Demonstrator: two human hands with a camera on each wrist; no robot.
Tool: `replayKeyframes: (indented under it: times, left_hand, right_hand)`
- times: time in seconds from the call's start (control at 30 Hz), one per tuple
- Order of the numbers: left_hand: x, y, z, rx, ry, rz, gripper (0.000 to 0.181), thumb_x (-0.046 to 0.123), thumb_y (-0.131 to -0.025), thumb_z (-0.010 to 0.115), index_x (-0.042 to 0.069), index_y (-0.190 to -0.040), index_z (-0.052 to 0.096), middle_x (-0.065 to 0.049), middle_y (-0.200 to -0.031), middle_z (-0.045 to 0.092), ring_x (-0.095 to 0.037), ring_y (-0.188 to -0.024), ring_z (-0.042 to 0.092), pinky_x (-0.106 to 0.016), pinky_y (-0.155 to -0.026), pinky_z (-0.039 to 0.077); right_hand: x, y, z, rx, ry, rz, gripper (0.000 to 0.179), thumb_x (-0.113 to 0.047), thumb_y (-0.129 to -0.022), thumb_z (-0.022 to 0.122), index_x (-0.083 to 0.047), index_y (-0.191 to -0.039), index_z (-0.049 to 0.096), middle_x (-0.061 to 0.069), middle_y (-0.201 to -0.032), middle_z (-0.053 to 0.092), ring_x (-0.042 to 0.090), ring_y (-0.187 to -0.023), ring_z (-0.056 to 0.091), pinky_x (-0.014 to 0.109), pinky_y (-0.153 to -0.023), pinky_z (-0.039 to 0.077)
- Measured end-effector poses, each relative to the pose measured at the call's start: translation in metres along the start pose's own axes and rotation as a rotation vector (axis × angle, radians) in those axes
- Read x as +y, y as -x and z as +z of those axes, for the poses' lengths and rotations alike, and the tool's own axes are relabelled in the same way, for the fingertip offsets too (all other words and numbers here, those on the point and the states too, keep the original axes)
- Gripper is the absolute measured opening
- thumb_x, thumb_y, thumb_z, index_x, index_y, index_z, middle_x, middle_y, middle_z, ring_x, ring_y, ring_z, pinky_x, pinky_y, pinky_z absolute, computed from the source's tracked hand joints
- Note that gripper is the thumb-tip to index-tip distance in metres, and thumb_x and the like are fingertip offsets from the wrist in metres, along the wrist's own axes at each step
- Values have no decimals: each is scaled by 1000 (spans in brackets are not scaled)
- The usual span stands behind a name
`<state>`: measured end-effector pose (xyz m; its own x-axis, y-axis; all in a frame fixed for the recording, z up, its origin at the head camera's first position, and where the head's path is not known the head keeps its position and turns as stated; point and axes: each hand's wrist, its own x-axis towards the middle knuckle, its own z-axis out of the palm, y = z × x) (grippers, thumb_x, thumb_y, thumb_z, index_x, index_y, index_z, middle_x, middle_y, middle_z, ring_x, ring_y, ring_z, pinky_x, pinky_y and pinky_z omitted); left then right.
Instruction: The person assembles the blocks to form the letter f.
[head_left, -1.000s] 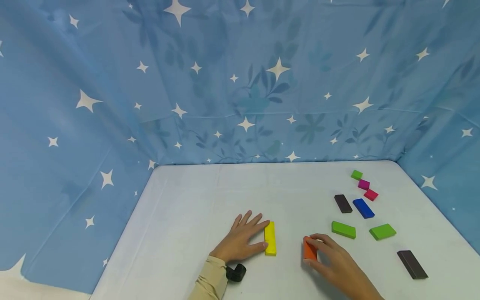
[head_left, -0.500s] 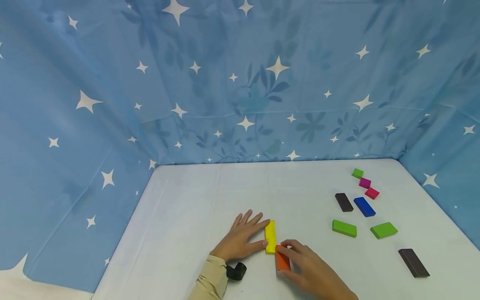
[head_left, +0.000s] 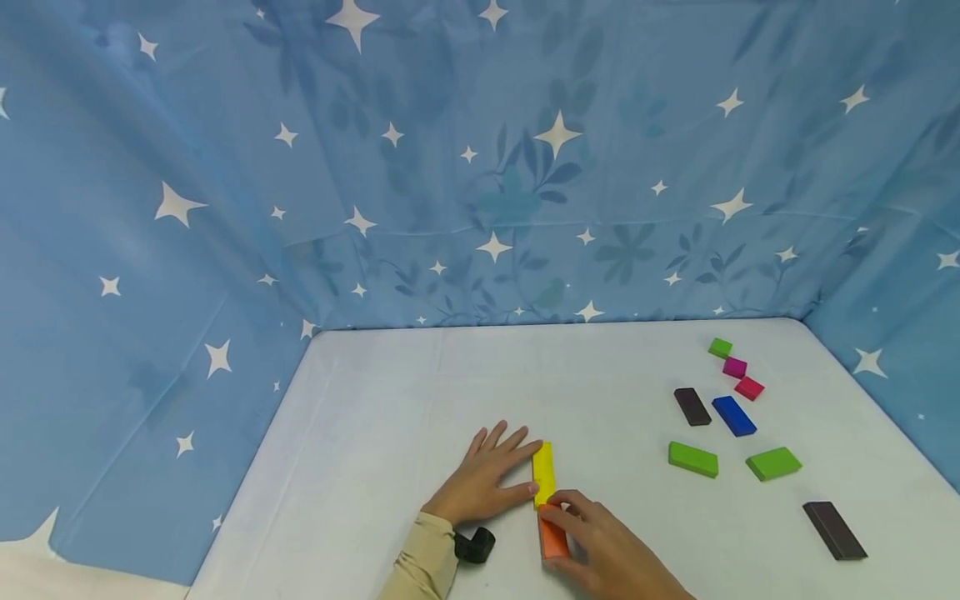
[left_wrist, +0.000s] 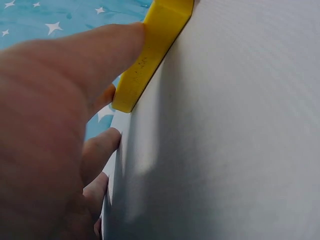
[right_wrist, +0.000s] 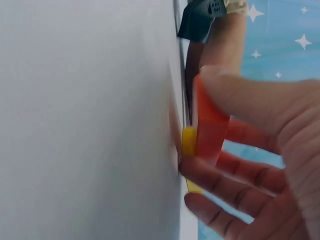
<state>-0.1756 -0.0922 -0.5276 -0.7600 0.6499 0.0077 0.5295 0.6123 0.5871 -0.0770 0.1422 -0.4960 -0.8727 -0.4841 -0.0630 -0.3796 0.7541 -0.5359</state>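
Note:
My left hand [head_left: 480,485] lies on the white table with its fingers spread. Its index fingertip and thumb [left_wrist: 107,50] touch the yellow block [head_left: 544,473] near its two ends, along the left side. The orange block [head_left: 554,542] is pinched by my right hand [head_left: 617,550] between thumb and fingers, close to the near end of the yellow block. In the right wrist view the orange block [right_wrist: 211,132] is tilted, and the yellow block [right_wrist: 189,141] shows just behind it. Whether the two blocks touch is hard to tell.
At the right lie two green blocks [head_left: 693,459], a blue block [head_left: 734,416] and two black blocks [head_left: 835,531]. Farther back are small green [head_left: 720,348], magenta [head_left: 735,367] and red [head_left: 749,388] pieces. A blue starry curtain [head_left: 450,167] borders the table.
My right hand has carried the orange block leftward, up to the near end of the yellow block. The left hand and the yellow block have stayed in place.

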Motion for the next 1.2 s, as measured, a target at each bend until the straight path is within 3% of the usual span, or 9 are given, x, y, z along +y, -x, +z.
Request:
replayKeyframes:
  times: [0.27, 0.47, 0.63, 0.87, 1.2]
  left_hand:
    - [-1, -1, 1, 4, 15, 9, 65, 54, -108, 59, 27, -165, 46, -6, -172, 36, -34, -163, 16, -61, -130, 8]
    - [-2, -1, 3, -10, 17, -3, 66, 56, -108, 57, 29, -166, 44, -4, -173, 33, -32, -163, 14, -60, -130, 6]
    - [1, -1, 3, -25, -16, -21, 75, 63, -103, 60, 29, -168, 41, -2, -174, 31, -31, -164, 12, -58, -131, 4]
    - [5, 0, 2, -41, -33, -28, 88, 68, -96, 67, 29, -169, 37, -1, -176, 27, -29, -164, 9, -58, -131, 4]
    - [5, 0, 3, -42, -64, -41, 88, 68, -97, 66, 31, -170, 35, 0, -176, 27, -28, -164, 9, -56, -131, 3]
  right_hand:
    - [1, -3, 6, 21, 38, -75, 60, -51, -93, 82, -10, -137, 72, 3, -132, 55, 10, -92, 54, 25, -82, 58]
    - [8, 1, 8, 44, 11, -107, 64, -59, -95, 76, -8, -133, 74, 1, -132, 54, 11, -95, 55, 27, -83, 58]
    - [17, 1, 7, 46, -28, -134, 53, -50, -98, 78, -9, -131, 74, -2, -124, 52, 8, -96, 52, 25, -82, 56]
    - [20, 5, 7, 18, 0, -40, 57, -60, -97, 73, -19, -136, 73, -8, -117, 59, 9, -97, 52, 27, -87, 59]
    - [20, 4, 6, 0, -38, -3, 60, -63, -96, 73, -21, -139, 71, -11, -119, 61, 11, -101, 53, 33, -92, 59]
